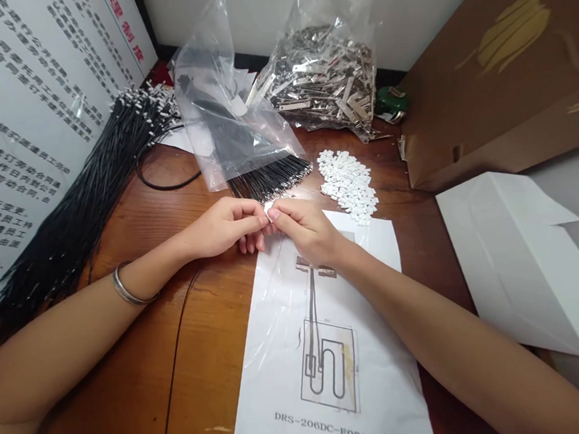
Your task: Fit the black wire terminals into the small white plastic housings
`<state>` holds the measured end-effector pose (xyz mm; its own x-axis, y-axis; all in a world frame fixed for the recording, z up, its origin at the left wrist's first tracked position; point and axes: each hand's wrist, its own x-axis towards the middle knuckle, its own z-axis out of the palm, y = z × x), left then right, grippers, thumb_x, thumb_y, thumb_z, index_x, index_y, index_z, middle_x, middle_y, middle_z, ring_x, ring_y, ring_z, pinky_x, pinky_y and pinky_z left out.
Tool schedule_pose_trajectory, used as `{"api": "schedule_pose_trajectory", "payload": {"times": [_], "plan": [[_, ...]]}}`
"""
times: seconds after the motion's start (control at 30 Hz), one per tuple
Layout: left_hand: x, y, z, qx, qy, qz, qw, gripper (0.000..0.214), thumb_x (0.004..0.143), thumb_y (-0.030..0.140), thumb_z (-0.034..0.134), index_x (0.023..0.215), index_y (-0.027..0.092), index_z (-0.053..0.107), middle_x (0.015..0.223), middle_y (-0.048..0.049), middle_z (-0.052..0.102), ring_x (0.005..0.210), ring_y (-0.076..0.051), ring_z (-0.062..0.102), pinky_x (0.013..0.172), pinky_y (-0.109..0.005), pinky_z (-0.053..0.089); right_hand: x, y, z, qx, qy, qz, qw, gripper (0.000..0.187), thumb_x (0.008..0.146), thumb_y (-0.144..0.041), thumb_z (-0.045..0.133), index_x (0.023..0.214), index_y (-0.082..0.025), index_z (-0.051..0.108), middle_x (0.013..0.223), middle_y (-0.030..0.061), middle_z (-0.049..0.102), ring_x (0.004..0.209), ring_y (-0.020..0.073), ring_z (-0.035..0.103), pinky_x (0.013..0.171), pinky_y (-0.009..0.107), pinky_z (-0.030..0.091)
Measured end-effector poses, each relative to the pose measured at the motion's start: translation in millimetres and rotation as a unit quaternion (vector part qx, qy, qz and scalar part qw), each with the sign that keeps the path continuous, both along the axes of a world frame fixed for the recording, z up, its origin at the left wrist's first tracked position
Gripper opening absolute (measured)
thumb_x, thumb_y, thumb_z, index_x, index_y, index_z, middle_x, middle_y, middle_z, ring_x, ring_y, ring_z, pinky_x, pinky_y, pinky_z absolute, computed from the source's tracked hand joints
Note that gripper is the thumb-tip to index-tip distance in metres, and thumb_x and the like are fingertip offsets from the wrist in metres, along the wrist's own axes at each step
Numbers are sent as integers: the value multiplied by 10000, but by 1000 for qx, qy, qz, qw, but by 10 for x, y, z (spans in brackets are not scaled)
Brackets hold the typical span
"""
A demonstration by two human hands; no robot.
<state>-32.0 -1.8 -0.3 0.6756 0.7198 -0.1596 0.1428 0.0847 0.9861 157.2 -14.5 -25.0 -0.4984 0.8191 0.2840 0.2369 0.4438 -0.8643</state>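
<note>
My left hand [242, 222] and my right hand [304, 226] meet above the top of a printed drawing sheet [272, 379]. Between their pinched fingertips shows a small white plastic connector housing [268, 208], mostly covered. A thin black wire [178, 333] curves over the table and passes under my left wrist; it appears to lead into the left fingers, though its end is hidden. Just behind the hands lie black wires with metal tips [269, 178], partly inside a clear plastic bag [205, 110]. To their right is a pile of white connector housings [348, 184].
A large bundle of black wires with white ends [86, 186] leans at the left against a printed board [19, 98]. Behind stands a clear bag of metal strips [318, 74], with a green roll [391, 104] beside it. A brown carton [500, 87] and white folded card [518, 259] border the right.
</note>
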Motion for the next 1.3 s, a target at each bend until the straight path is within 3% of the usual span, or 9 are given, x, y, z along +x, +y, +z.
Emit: {"api": "schedule_pose_trajectory", "payload": {"times": [0.4,0.87,1.3], "plan": [[16,-6,25,-12,-9,13,1000,156,863,234,565,756,122,586,603,-23,670,488,-84,585,472,-176,477,13,8,0,-47,53,-12,997,412,978,-457,436,658,-202,473,579,-37,404,577,125,403,569,281,308],[12,-12,7,-1,-7,12,1000,169,885,227,556,757,120,582,625,-24,672,495,-76,581,484,-172,483,9,11,7,1,20,2,1000,383,995,-387,406,672,-197,481,582,-41,408,564,120,390,588,283,314],[14,-5,-2,4,-22,3,1000,189,900,264,568,779,119,581,658,-27,676,497,-77,584,474,-171,481,11,12,10,3,12,3,1000,405,994,-439,395,673,-203,466,581,-39,415,549,122,380,578,279,313]]}}
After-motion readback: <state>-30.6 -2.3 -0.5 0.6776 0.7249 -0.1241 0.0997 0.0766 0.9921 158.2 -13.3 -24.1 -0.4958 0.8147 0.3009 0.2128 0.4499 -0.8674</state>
